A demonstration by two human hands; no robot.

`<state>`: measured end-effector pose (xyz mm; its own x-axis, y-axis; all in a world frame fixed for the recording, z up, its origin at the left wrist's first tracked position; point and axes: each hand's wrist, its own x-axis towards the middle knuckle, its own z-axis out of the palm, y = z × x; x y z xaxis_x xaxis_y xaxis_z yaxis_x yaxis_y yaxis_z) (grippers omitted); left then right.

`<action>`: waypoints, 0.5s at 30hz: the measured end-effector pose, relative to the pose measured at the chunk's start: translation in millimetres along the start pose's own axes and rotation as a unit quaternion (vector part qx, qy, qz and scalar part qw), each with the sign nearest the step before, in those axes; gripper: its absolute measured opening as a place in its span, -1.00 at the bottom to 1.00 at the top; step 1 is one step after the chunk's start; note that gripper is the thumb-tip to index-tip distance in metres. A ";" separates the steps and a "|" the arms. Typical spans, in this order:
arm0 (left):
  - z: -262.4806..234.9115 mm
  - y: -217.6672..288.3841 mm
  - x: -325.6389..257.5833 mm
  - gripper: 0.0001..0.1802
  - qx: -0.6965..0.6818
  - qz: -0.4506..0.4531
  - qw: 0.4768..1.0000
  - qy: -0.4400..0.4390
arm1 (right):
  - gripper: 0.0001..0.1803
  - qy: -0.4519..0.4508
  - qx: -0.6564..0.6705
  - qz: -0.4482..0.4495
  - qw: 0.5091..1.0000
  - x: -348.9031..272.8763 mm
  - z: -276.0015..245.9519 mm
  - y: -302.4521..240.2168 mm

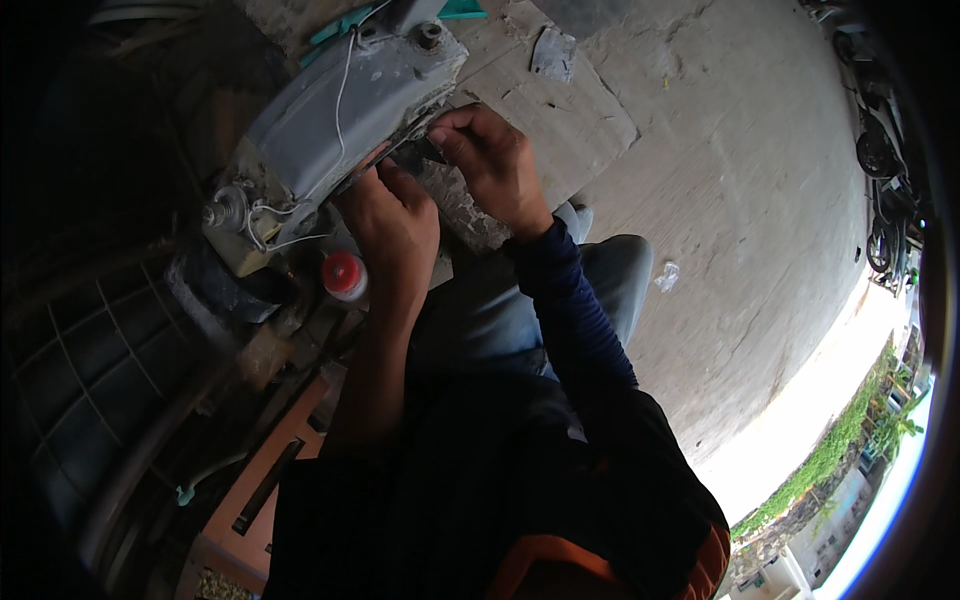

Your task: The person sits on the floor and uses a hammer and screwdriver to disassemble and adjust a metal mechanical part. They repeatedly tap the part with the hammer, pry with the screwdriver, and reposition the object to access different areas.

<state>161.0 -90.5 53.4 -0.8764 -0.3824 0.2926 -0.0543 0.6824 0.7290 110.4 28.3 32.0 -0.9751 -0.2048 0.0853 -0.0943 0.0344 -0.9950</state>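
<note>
A: Where was the grey housing (350, 105)?

B: Tilted above the knees, on the concrete floor (720, 200). The left hand (395, 225) pressed, fingers curled, against its lower edge, apparently to steady it. The right hand (490, 160) pinched a small dark part (425, 150) at the seam.

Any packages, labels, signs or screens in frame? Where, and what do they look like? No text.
No screens, signs or readable labels show.
Small container with a red round cap: just left of the left hand, below the grey housing; whitish body.
Flattened cardboard sheet: on the concrete floor beyond the right hand; tan, worn.
Crumpled pale wrapper scrap: on the floor right of the knee.
</note>
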 end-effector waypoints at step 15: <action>-0.8 0.2 -0.3 -0.74 -0.003 0.014 1.000 0.006 | -0.86 0.063 -0.093 -0.038 0.993 -6.8 15.3 1.1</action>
<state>161.6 -90.7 54.0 -0.8715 -0.3713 0.3203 -0.0274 0.6890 0.7242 120.0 14.7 29.6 -0.9801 -0.0893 0.1772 -0.1922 0.2053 -0.9596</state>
